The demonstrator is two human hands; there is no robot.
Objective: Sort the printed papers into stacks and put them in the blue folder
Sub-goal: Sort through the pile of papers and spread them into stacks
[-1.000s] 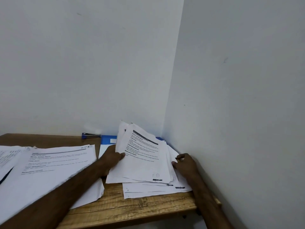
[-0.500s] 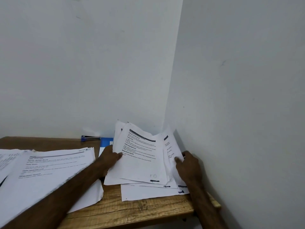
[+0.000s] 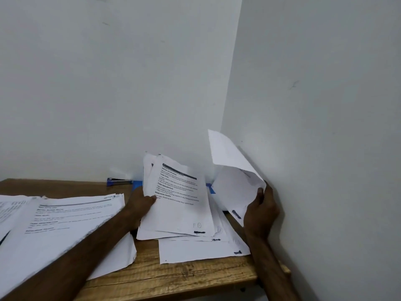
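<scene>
Your wooden bench [image 3: 195,279] spans the lower frame. Directly on it: printed sheets [image 3: 65,220] spread at lower left, a fanned paper stack [image 3: 195,250] at lower centre, a blue stapler [image 3: 119,182] and blue folder [image 3: 136,184] along the rear edge.

The blue folder [image 3: 137,185] lies almost wholly buried under the fanned papers [image 3: 180,205], only strips showing at their 11 and 2 o'clock. The left hand [image 3: 138,203] pinching those papers and the right hand [image 3: 261,210] holding the lifted sheet [image 3: 234,185] each hide their fingers behind the paper. At 9 o'clock the frame edge cuts off another stack [image 3: 65,216], its print too blurred to read.
</scene>
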